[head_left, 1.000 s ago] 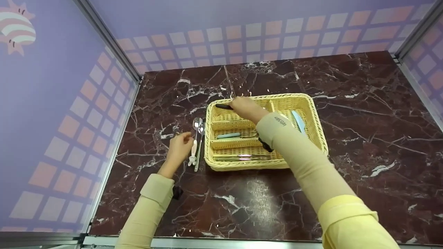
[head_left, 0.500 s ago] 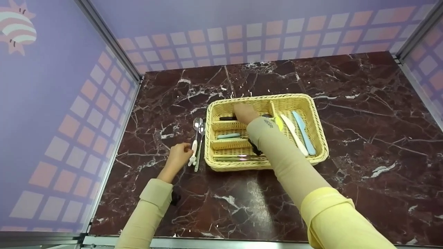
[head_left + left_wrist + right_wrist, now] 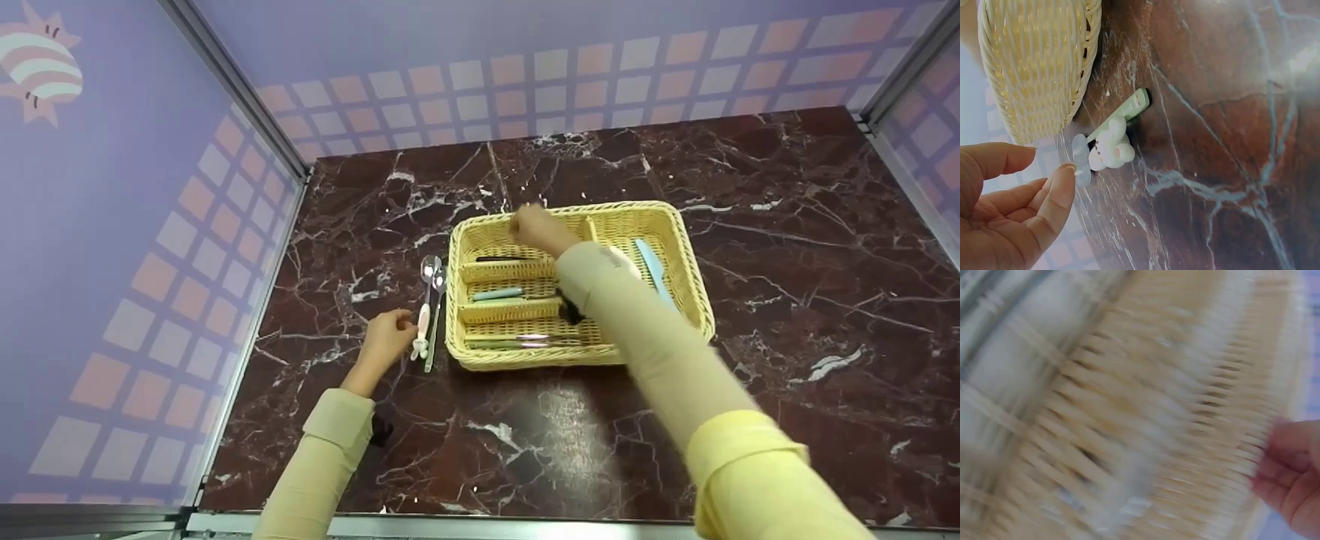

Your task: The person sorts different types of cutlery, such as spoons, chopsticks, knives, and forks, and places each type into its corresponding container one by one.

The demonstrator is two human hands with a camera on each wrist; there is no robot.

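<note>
My right hand (image 3: pixel 538 227) is over the back compartment of a yellow wicker basket (image 3: pixel 454 300), holding nothing visible. Below it lies a black-handled utensil (image 3: pixel 501 259), partly hidden by the hand and arm. My left hand (image 3: pixel 388 337) hovers beside a spoon with a rabbit-shaped handle end (image 3: pixel 422 319); in the left wrist view its thumb and fingers are apart, near the white rabbit (image 3: pixel 1111 147). A second spoon with a green handle end (image 3: pixel 1130 106) lies alongside it, just left of the basket. The right wrist view is blurred, showing wickerwork and my fingers.
Dividers split the basket. A light blue handle (image 3: pixel 497 293) lies in the middle compartment, thin green-handled utensils (image 3: pixel 491 343) in the front one. A blue knife (image 3: pixel 654 268) lies on the right; my forearm covers part of it. Patterned panels (image 3: pixel 562 75) border the marble table (image 3: pixel 810 247).
My right hand lowered the black-handled utensil into the back compartment, let it go, and rose toward the basket's far rim. The left hand shifted slightly, staying beside the spoons.
</note>
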